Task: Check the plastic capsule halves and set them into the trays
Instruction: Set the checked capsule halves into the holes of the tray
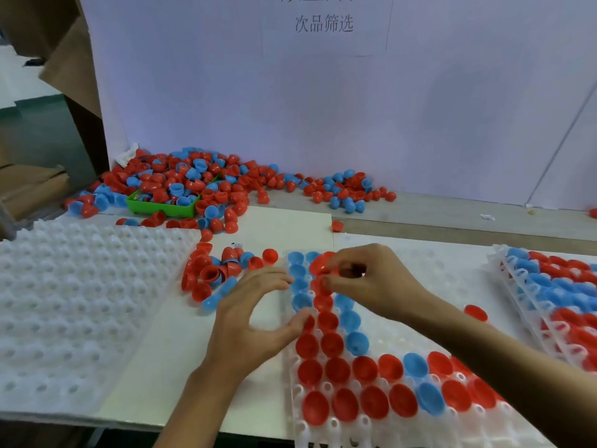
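Two hands over the middle tray: right hand pinching a red half just above the tray's far end, left hand spread wide, fingers straight, thumb touching the tray's left edge. Three trays in all: bare tray at left, full tray at right, tilted. One green bin buried in the far pile of red and blue halves, too many to count. Small heap just beside the left fingers.
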